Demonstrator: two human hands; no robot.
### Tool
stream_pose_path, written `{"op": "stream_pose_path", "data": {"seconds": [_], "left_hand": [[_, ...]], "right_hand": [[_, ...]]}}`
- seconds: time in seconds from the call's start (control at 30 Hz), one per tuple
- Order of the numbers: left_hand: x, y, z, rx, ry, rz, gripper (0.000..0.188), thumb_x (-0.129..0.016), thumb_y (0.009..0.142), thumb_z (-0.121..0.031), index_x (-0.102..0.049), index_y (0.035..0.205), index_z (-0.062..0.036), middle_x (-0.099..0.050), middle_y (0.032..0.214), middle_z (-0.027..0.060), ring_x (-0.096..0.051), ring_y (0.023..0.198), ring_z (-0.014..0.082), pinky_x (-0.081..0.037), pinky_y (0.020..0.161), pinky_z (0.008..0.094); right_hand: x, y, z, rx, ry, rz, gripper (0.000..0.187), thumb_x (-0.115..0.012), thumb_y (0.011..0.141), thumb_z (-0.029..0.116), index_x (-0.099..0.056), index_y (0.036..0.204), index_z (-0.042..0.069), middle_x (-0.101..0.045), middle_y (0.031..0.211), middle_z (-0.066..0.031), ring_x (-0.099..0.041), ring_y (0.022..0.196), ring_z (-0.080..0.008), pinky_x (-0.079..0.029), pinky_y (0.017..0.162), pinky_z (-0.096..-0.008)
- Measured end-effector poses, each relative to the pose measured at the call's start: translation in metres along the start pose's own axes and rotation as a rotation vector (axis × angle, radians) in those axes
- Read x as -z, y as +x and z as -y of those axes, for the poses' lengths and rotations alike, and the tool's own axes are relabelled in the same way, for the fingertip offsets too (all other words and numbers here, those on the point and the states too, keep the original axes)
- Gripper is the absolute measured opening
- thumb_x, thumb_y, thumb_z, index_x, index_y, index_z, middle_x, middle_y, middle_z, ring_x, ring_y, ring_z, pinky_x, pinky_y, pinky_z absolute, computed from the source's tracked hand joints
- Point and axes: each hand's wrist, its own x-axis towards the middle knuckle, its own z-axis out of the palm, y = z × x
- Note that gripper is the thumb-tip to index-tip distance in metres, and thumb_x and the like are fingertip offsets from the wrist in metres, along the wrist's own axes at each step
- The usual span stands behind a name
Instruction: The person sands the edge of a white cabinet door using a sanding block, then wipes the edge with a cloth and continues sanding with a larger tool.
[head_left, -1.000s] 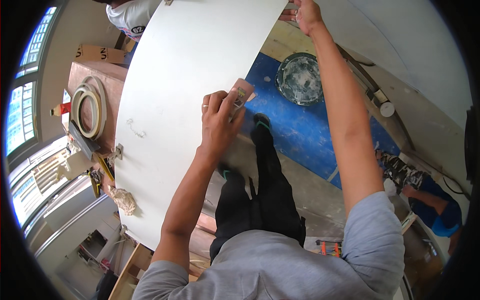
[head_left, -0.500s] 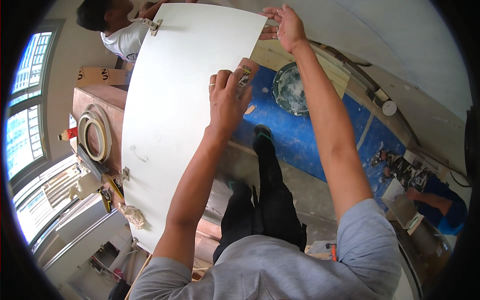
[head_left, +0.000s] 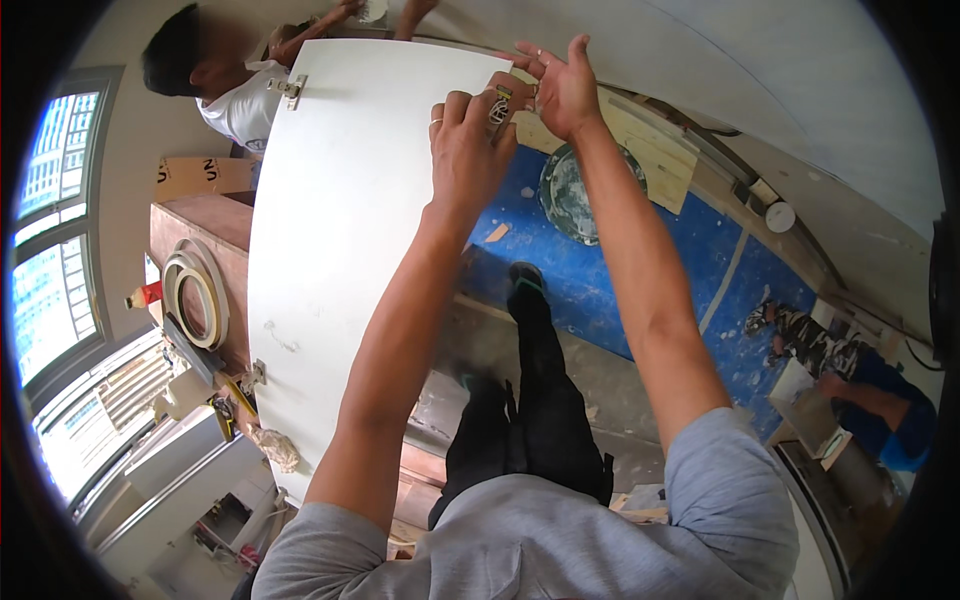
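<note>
A long white door panel [head_left: 340,220] lies in front of me, with metal cup hinges [head_left: 290,91] along its left edge. My left hand [head_left: 468,145] is closed around a small brown piece with a dark-and-yellow printed mark [head_left: 505,100], at the panel's right edge near the far corner; its exact kind I cannot make out. My right hand [head_left: 566,92] is open just beyond, fingers spread and palm showing, beside that far right corner. Its fingertips come close to the panel's edge and the brown piece; whether they touch I cannot tell.
A person in a white shirt [head_left: 240,105] works beyond the panel. Rolls of edge banding [head_left: 195,300] lie on a reddish board box at left. A round dark green tub lid [head_left: 575,195] with white smears rests on blue floor covering [head_left: 650,270]. Another person [head_left: 860,400] crouches at right.
My left hand has slid the brown piece farther away along the panel's right edge, toward the far corner. The right hand stays open, slightly turned. The person at the far side has shifted.
</note>
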Motion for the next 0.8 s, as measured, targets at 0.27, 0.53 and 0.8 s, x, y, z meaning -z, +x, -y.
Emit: {"op": "stream_pose_path", "data": {"seconds": [0.27, 0.53, 0.8], "left_hand": [[-0.014, 0.022, -0.004, 0.022, 0.007, -0.005, 0.047, -0.077, 0.081, -0.016, -0.066, 0.126, -0.0072, -0.061, 0.113, 0.0172, -0.058, 0.106, 0.0404, -0.048, 0.095, 0.0513], [-0.03, 0.04, 0.001, 0.015, -0.036, -0.053, 0.043, -0.075, 0.082, -0.021, -0.066, 0.123, -0.0086, -0.06, 0.111, 0.0142, -0.056, 0.105, 0.0392, -0.046, 0.094, 0.0507], [-0.035, 0.053, 0.01, 0.048, -0.056, -0.067, 0.048, -0.078, 0.078, -0.019, -0.067, 0.124, -0.0107, -0.061, 0.113, 0.0154, -0.057, 0.109, 0.0405, -0.048, 0.097, 0.0512]], "right_hand": [[0.019, 0.005, -0.01, 0.009, 0.118, 0.064, 0.12, -0.006, 0.086, 0.093, 0.02, 0.162, 0.005, -0.064, 0.139, -0.0227, -0.068, 0.095, -0.0391, -0.051, 0.09, -0.0468], [0.025, 0.004, -0.021, 0.018, 0.244, 0.151, 0.123, -0.012, 0.086, 0.095, 0.017, 0.163, 0.004, -0.052, 0.151, -0.0225, -0.054, 0.127, -0.0367, -0.04, 0.107, -0.0466], [0.01, 0.004, -0.018, -0.047, 0.279, 0.048, 0.112, -0.009, 0.092, 0.089, -0.028, 0.16, 0.002, -0.054, 0.147, -0.0188, -0.053, 0.136, -0.0342, -0.043, 0.115, -0.0457]]}}
